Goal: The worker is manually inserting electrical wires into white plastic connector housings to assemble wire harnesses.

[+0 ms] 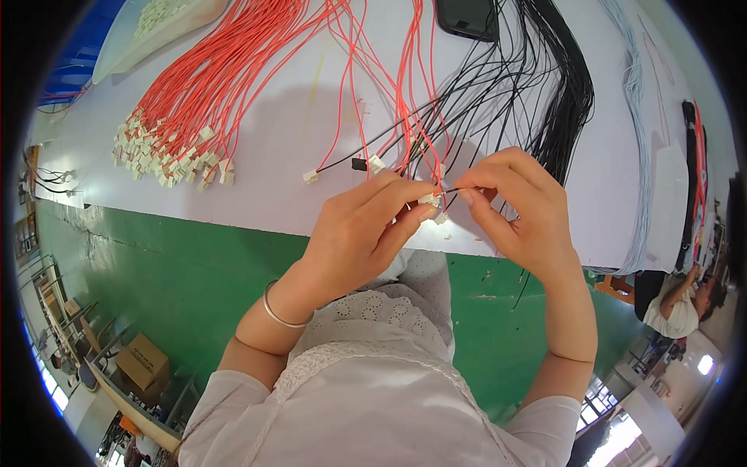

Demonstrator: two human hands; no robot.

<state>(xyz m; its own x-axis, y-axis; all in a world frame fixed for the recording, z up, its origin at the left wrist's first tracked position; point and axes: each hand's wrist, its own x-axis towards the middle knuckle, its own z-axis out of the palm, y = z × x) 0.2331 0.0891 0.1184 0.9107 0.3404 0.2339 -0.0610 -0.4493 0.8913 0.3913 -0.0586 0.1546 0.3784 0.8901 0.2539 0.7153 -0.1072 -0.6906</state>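
Observation:
Near the table's front edge, my left hand (369, 220) pinches a small white connector (428, 200) between thumb and fingertips. A red wire runs up from about that spot. My right hand (523, 208) is closed on a thin black wire (454, 191), whose end is at or close against the connector; whether it sits inside I cannot tell. Several red wires (404, 86) and loose black wires (475, 93) cross just beyond my fingers. To the left of them lie another white connector (311, 177) with wires and a small black piece (359, 164).
A large bundle of red wires (233, 54) ending in white connectors (175, 156) covers the table's left. A pale tray (117, 58) of small white parts, a dark phone (468, 17), a black wire bundle (572, 101) and light-blue wires (638, 140) surround the work spot. A co-worker (681, 311) is at right.

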